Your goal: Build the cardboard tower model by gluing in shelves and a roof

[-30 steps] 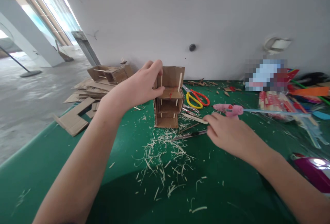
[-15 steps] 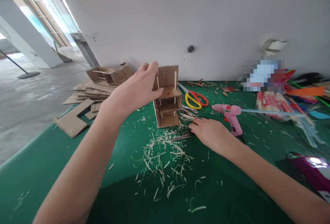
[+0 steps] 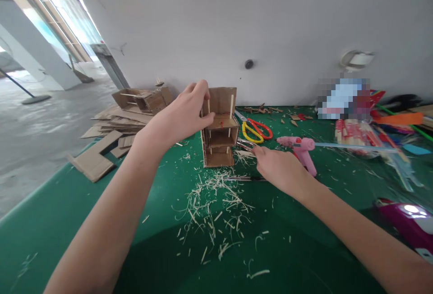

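Right hand [image 3: 282, 167] is now reaching slightly farther from the near edge than in the frame half a second earlier, its fingertips meeting the silver scissors [image 3: 246, 142], while the cardboard structure [image 3: 221, 138] is showing its open front a little more squarely. Left hand [image 3: 182, 116] is gripping that structure by the top of its left wall, thumb inside the upper tier and fingers over the outer edge; the grip is closed on the cardboard, presumably because such a light piece would be shifting easily if left loose. The structure is standing upright at the centre of the green table [image 3: 152, 222], just beyond the wood shavings [image 3: 216, 188]. Right-hand fingers are curling inward with little gap showing; whether they are grasping the scissors, the pale wooden strip [image 3: 246, 153] just on the near side, or neither, one cannot tell. A slim dark tool [image 3: 245, 178] is lying nearer, partly running behind the right hand. Red-and-yellow scissors [image 3: 254, 122] are resting farther back and the pink glue gun [image 3: 302, 147] is lying to the right, both seemingly being kept within right-hand reach. Cardboard sheets [image 3: 118, 118] are lying stacked at far left, apparently being kept clear of the shavings.
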A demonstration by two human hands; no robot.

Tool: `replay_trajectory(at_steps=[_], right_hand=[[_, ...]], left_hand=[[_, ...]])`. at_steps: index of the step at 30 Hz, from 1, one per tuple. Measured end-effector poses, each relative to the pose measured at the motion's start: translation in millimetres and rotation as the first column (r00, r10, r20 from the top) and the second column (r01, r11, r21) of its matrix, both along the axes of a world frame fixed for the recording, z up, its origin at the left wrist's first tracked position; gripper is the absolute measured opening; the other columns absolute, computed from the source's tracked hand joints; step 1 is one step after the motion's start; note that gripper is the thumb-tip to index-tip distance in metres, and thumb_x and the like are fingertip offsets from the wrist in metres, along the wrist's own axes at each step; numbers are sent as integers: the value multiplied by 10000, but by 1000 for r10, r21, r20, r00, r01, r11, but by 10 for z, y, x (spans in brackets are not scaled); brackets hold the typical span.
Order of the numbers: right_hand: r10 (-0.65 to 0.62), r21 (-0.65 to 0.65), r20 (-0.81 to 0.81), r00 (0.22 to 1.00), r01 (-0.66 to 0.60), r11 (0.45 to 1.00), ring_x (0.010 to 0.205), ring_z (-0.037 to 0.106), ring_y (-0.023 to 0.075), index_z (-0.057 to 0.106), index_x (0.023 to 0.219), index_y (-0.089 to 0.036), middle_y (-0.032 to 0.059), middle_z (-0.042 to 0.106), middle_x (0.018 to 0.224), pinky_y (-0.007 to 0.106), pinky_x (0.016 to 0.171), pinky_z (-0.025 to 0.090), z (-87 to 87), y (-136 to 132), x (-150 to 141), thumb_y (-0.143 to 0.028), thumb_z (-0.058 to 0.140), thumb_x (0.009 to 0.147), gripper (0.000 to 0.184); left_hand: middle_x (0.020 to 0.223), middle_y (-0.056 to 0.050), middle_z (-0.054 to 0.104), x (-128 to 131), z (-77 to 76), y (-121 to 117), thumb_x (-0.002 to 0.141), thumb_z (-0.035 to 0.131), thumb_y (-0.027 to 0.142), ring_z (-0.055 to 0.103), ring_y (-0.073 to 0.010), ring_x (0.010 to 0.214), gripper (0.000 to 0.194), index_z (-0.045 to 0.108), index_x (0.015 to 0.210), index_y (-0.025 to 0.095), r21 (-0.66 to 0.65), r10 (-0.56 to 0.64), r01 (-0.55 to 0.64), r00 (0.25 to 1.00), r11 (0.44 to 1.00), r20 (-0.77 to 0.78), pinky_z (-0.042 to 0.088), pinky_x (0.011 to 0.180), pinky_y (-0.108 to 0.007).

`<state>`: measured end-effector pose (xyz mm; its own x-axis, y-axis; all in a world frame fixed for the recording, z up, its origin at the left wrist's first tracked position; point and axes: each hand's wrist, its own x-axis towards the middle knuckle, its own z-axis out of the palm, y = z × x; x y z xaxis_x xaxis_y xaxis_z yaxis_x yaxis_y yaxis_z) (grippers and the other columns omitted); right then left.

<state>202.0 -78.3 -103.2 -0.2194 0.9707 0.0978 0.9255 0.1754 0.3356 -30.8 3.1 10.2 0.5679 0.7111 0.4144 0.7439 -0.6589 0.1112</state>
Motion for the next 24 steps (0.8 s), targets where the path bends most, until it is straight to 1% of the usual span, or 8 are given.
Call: replay_trajectory(at_steps=[2,5,8,11,13,18,21,24], right_hand=[[-5,-17,-56,998,4,1000,630,634,204,597,1093,-98,106,685,863,302,440,170,15,50,11,-37,399,867,307],[13,-41,-73,997,-16,999,741,652,224,629,1017,-114,110,683,917,309,452,171,2,149,18,-56,416,874,263],[-1,-5,-51,999,1,1000,797,658,243,630,1084,-122,125,695,900,309,469,187,-25,218,19,-26,414,863,324],[-11,-1,8,1000,11,1000,673,645,231,573,1203,-74,123,697,786,318,480,204,-15,206,22,36,387,827,434],[-13,0,28,1000,13,1000,608,621,219,549,1216,-47,113,686,747,321,481,216,11,157,24,69,388,784,476],[56,64,-52,997,-53,997,643,595,195,612,1036,-92,139,655,863,306,503,300,51,34,32,24,446,773,332],[40,91,-124,991,-29,995,513,510,120,620,1050,-90,175,601,1000,294,445,277,80,-4,22,-41,428,824,300],[45,-17,-206,977,-49,999,446,418,67,634,1039,-105,155,570,1027,284,427,278,155,-71,-72,-59,419,853,289]], left_hand=[[1070,-89,543,-8,-3,19,862,523,318,557,-212,940,239,430,1040,188,3,-4,4,1000,1000,-4,458,778,-338],[1101,-99,547,-17,-3,32,860,524,301,554,-203,947,239,430,1046,185,-6,-22,22,1000,1000,0,458,783,-330],[1109,-99,548,-23,-1,30,860,520,299,551,-195,934,237,429,1047,186,-14,-31,31,999,999,8,454,774,-327],[1105,-97,546,-28,3,24,865,509,306,550,-196,926,233,429,1047,184,-20,-29,29,1000,999,5,450,766,-329],[1095,-98,544,-28,8,18,863,513,303,550,-200,930,235,429,1046,181,-18,-35,35,999,999,3,448,778,-333],[1087,-101,544,-24,28,-11,860,517,293,550,-210,929,236,431,1051,183,-36,-39,39,999,999,6,447,790,-344],[1083,-100,543,-23,33,-22,859,522,303,551,-208,919,238,430,1047,189,-41,-29,29,1000,999,5,449,785,-342],[1087,-96,540,-25,29,-27,861,518,304,548,-202,916,233,424,1039,188,-34,-31,31,1000,999,4,448,788,-336]])
